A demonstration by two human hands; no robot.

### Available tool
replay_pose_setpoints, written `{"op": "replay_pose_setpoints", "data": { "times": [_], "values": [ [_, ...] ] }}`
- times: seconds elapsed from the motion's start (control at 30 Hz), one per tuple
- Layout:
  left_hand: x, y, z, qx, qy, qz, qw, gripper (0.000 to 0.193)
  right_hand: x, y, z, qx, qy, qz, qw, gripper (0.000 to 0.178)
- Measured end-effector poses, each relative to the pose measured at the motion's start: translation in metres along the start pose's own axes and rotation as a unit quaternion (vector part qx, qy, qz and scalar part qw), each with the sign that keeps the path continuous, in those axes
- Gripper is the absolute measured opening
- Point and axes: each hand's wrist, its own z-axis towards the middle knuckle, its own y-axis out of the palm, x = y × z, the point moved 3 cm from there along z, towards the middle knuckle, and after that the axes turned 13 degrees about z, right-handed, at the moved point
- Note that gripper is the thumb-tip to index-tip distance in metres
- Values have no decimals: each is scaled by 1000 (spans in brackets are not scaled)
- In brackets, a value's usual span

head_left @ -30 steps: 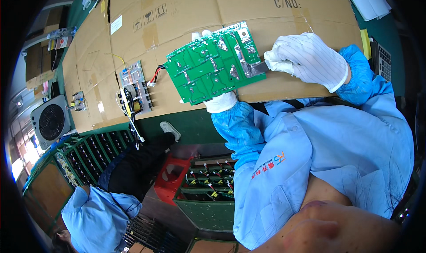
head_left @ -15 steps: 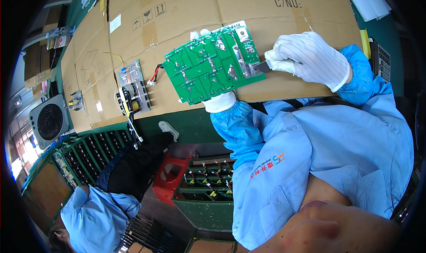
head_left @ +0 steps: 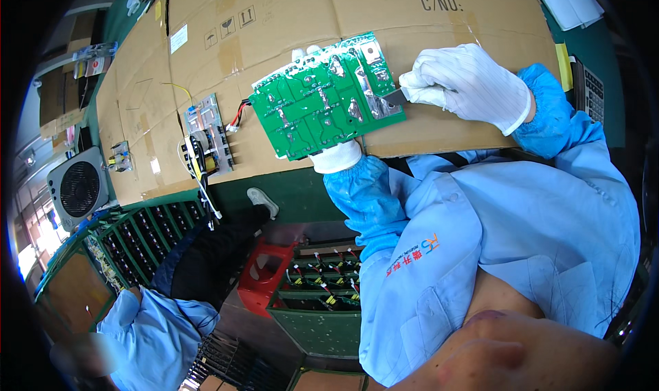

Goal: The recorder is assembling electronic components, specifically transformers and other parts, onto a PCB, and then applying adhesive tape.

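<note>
A green circuit board point(head_left: 302, 110) is tilted above the cardboard, its soldered side facing up and large silvery solder patches at its right end. My left hand point(head_left: 336, 158), in a white glove, grips it from beneath. Only the cuff at the near edge and fingertips over the far edge show; the palm is hidden. In a white striped glove, my right hand point(head_left: 467, 89) pinches a thin, dark, flat blade point(head_left: 394, 98). The blade's tip lies over the solder at the board's right end; whether it touches, I cannot tell. Red and black wires point(head_left: 237, 116) stick out at the board's left.
Flattened cardboard point(head_left: 274, 14) covers the bench. Left of the board lie an assembled circuit board with wires point(head_left: 206, 140) and a small board point(head_left: 119, 156). A fan point(head_left: 77, 185) stands far left, a calculator point(head_left: 588, 92) far right. A co-worker point(head_left: 151, 329) bends near a red stool point(head_left: 264, 274) and green racks.
My right hand has shifted slightly left with the blade, whose tip is now further over the board's solder. The circuit board has moved a little left. The co-worker's head has shifted slightly.
</note>
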Motion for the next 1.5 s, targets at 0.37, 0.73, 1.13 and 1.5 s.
{"op": "replay_pose_setpoints", "data": {
  "times": [0.37, 0.73, 1.13, 1.5],
  "values": [
    [1, -1, -5, 1, 3, 0, 1000, 61, -3, 0, 0, -3, -7, -14, 1000, 21],
    [1, -2, -7, 4, 5, 1, 1000, 60, -2, -1, -2, -21, 11, -43, 999, 21],
    [-1, -2, -7, 2, 5, 1, 1000, 60, -1, -2, -3, -21, 22, -49, 998, 22],
    [-3, -2, -5, 0, 7, 6, 1000, 60, 8, 3, -4, -4, 22, -14, 1000, 20]
  ]
}}
